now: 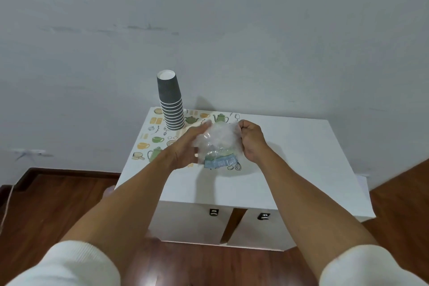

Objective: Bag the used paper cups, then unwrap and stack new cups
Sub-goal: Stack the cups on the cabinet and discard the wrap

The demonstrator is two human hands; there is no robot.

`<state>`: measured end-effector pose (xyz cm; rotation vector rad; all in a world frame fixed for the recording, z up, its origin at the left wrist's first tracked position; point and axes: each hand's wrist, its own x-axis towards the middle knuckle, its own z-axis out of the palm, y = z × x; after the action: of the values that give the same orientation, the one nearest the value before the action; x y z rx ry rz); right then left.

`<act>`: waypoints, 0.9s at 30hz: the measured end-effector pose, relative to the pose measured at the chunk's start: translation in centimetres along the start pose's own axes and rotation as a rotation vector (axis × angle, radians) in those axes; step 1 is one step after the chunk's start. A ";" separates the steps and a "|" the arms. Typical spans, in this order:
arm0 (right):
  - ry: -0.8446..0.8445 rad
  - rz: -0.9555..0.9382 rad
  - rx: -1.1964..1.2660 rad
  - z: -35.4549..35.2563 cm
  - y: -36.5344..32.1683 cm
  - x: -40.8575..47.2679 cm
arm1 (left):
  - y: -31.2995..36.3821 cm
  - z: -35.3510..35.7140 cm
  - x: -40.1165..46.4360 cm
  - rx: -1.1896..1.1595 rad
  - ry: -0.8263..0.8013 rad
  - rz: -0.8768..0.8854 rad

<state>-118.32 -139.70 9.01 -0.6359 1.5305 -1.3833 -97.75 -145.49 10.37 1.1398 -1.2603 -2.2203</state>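
A stack of several dark grey ribbed paper cups stands upside down at the back left of the white cabinet top. In front of it, above the middle of the top, both hands hold a crumpled clear plastic wrapper with a blue printed strip along its lower edge. My left hand grips the wrapper's left side with its fingers curled around it. My right hand pinches the wrapper's upper right edge. What the wrapper holds, if anything, cannot be made out.
A mat printed with teapots and mugs covers the left part of the cabinet top, under the cup stack. Two drawer fronts with dark handles face me. A grey wall is right behind; wooden floor lies around the cabinet.
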 end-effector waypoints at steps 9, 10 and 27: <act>-0.355 0.372 -0.051 2.4 1.5 -1.7 | -3.4 -2.8 -2.7 0.138 0.312 0.216; -0.390 0.370 -0.102 3.2 2.1 -1.9 | -3.5 -3.7 -3.1 0.128 0.310 0.227; -0.259 0.203 0.057 32.1 5.4 -3.5 | -0.5 -31.3 -13.8 0.212 0.473 0.287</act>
<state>-87.36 -150.30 7.58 -0.5822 1.3064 -1.1392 -64.69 -154.04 7.67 1.3600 -1.3634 -1.5221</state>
